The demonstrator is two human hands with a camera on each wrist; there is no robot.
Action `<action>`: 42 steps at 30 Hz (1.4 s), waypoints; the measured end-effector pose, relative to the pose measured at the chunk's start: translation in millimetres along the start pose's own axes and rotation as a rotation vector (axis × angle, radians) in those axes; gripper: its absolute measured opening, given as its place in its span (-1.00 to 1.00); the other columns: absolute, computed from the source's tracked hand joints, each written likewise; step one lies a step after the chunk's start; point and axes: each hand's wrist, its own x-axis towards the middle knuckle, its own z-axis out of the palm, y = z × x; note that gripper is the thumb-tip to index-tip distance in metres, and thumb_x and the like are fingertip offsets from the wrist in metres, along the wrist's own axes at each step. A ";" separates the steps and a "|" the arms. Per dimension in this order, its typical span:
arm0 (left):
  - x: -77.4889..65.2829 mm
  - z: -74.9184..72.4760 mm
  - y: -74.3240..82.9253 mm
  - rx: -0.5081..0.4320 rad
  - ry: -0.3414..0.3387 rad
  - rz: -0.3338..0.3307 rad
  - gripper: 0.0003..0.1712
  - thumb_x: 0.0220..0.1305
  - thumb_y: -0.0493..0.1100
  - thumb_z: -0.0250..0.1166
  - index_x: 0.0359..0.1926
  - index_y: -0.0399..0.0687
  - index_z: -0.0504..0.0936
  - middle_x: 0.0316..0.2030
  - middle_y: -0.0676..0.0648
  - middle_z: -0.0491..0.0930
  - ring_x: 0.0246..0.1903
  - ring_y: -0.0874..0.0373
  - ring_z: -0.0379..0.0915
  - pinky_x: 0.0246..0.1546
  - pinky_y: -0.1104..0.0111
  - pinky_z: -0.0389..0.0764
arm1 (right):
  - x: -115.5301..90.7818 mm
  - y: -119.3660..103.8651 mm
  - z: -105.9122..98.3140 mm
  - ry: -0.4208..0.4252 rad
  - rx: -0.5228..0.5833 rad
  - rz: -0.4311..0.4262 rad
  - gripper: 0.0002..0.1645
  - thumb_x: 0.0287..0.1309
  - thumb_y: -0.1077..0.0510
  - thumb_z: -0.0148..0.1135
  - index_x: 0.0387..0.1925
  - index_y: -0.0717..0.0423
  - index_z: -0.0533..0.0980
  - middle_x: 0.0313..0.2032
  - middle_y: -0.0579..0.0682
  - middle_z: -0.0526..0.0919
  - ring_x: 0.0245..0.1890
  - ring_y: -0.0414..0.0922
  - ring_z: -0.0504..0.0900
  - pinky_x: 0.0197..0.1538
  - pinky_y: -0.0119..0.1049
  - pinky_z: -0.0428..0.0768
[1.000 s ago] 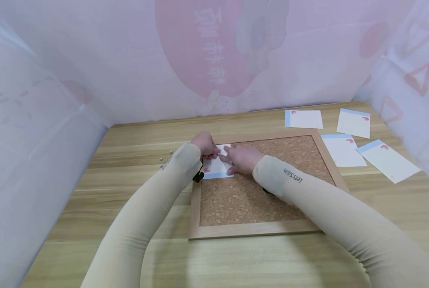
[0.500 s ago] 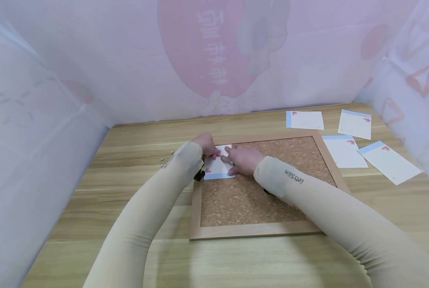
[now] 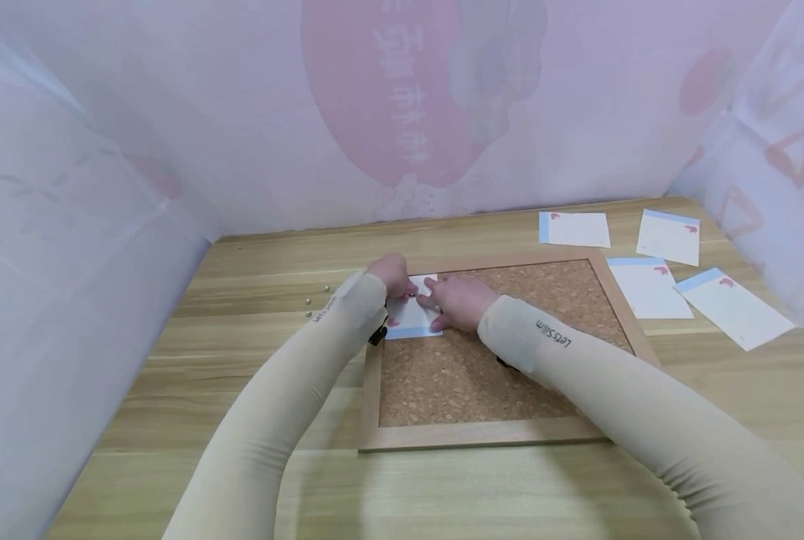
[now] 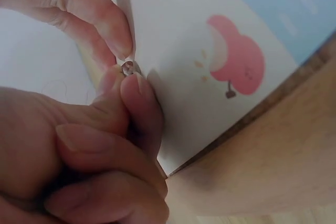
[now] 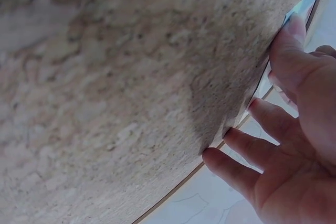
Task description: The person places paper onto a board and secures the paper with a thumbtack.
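A white card (image 3: 412, 324) with a blue band and a pink printed figure lies on the upper left of the wood-framed cork board (image 3: 476, 382). My left hand (image 3: 390, 275) is at the card's far left part. Between its thumb and index finger it pinches a small shiny pushpin (image 4: 128, 68), whose point is hidden. My right hand (image 3: 464, 301) rests with spread fingers on the card and cork, one fingertip close beside the pin in the left wrist view. In the right wrist view its thumb (image 5: 287, 45) lies at the card's blue edge.
Three small pins, one of them a shiny pin (image 3: 326, 288), lie on the wooden table (image 3: 240, 300) left of the board. Several similar cards, including a slanted card (image 3: 736, 307), lie to the right. A printed pale wall covering (image 3: 253, 135) stands behind.
The left hand's fingers have shifted slightly around the pin. The right hand has kept its place on the card. The whole head view has moved a little.
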 end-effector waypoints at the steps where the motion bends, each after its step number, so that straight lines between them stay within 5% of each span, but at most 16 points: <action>1: 0.0 -0.1 -0.4 0.002 -0.001 0.004 -0.70 0.35 -0.10 0.32 -0.49 -0.16 0.65 -0.61 0.00 0.53 -0.60 0.18 0.36 -0.48 0.42 0.42 | 0.2 -0.1 0.1 0.002 0.001 -0.001 -0.22 0.24 -0.13 0.25 0.44 -0.01 0.31 0.46 0.20 0.17 0.35 0.23 0.30 0.31 0.07 0.36; 22: -2.1 2.9 1.4 0.013 0.058 0.084 -0.83 0.30 -0.20 0.36 -0.42 -0.17 0.70 -0.48 -0.05 0.66 -0.49 0.13 0.48 -0.33 0.36 0.51 | -0.6 -2.8 -2.6 -0.023 0.018 0.011 -0.22 0.26 -0.10 0.26 0.44 0.00 0.30 0.47 0.20 0.13 0.37 0.25 0.25 0.32 0.09 0.34; 32: -11.9 -0.2 0.7 0.066 0.075 0.142 -0.83 0.30 -0.19 0.37 -0.38 -0.22 0.72 -0.60 0.00 0.61 -0.60 0.22 0.39 -0.36 0.43 0.45 | -0.3 -2.2 -1.2 -0.007 -0.003 -0.011 -0.20 0.25 -0.12 0.26 0.44 0.03 0.30 0.45 0.23 0.16 0.36 0.26 0.27 0.31 0.08 0.35; 42: -3.6 -1.2 -2.5 0.006 0.020 0.093 -0.76 0.35 -0.16 0.33 -0.46 -0.16 0.68 -0.65 0.00 0.56 -0.62 0.21 0.37 -0.39 0.42 0.39 | 0.8 -3.2 -0.6 -0.006 -0.008 0.005 -0.23 0.24 -0.10 0.28 0.43 0.02 0.33 0.45 0.22 0.18 0.34 0.23 0.31 0.27 0.08 0.40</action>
